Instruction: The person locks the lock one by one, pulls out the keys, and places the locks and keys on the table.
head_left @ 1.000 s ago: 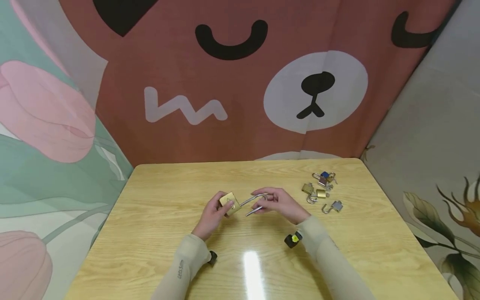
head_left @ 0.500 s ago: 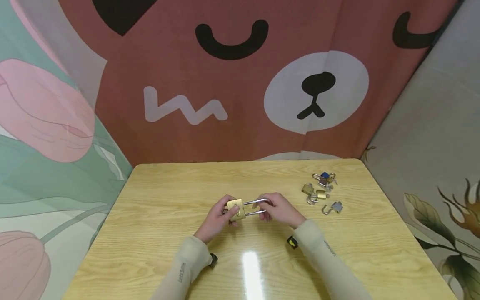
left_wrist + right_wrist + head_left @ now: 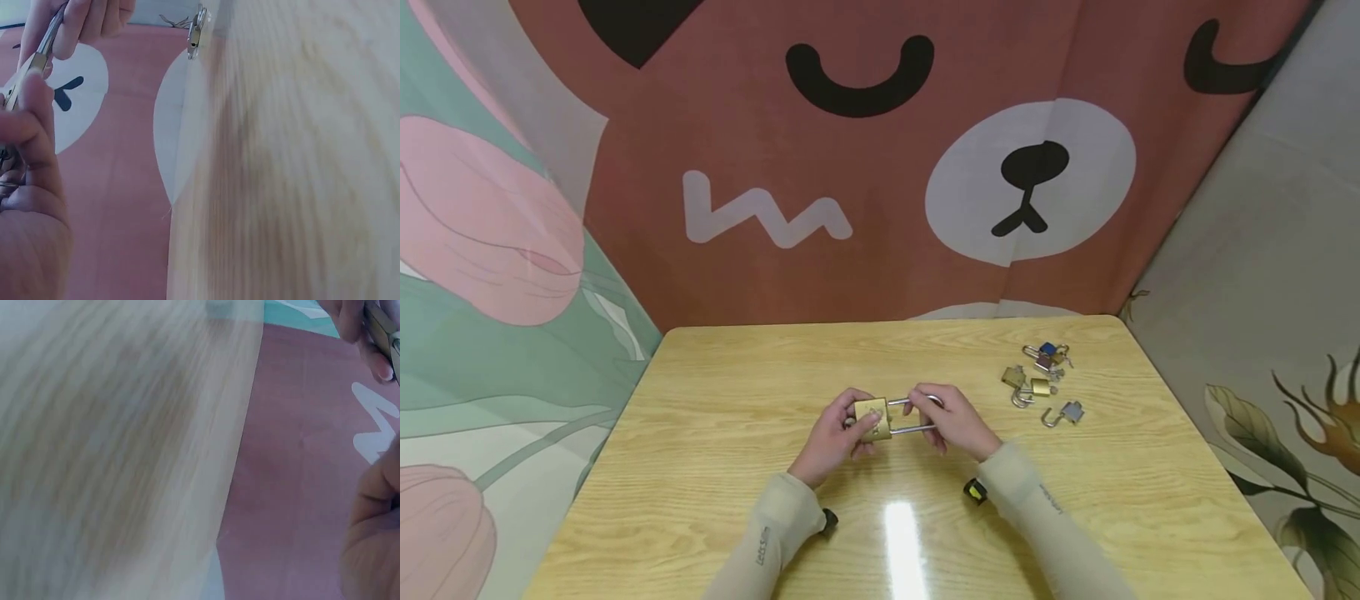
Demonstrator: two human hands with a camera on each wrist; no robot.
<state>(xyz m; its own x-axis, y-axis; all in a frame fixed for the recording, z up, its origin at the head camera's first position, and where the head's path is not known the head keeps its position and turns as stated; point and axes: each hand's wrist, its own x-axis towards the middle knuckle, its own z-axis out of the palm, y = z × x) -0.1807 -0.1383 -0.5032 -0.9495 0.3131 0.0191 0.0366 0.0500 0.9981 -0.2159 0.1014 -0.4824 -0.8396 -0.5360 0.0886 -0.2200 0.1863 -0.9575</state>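
A: Where are we holding the brass padlock [image 3: 865, 405]?

B: Over the counter [image 3: 722, 396], abt. ctr. L grip [image 3: 827, 433] is clasping the body [image 3: 883, 427] from the L; R grip [image 3: 961, 422] is pinching the shackle [image 3: 913, 430] nr its bend, from the R.

A: Which way is the long axis running?

B: L to R, approx. parallel to the counter's far edge: body sitting L, shackle R, both its ends pointing at the L grip. We're seeing them meeting the body's R side; how deep they're sitting, we can't tell.

A: And which grip is lying nearer the other padlocks [image 3: 1013, 377]?

B: R grip. They're lying well apart from it, far R, a grey one [image 3: 1072, 412] nearest us.
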